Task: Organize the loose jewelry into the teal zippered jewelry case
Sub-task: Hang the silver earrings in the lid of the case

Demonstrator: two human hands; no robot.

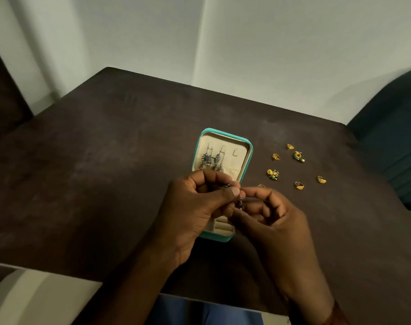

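Fingers (pixel 258 193) of L hand (pixel 195 207) + R hand (pixel 277 221) curled, pinching dark dangle earring (pixel 238 203) betw. them. We judge it light, floppy, fragile: grip by hook.

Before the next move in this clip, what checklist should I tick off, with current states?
1. Teal case open, lid laid back: ok.
2. Dark jewelry piece pinched by left hand and right hand: ok.
3. Third lid hook free: ok.
4. Two silver earrings hung on hooks: ok.
5. Gold pieces packed: not ok, loose on table.
6. Held piece's clasp open: cannot tell.
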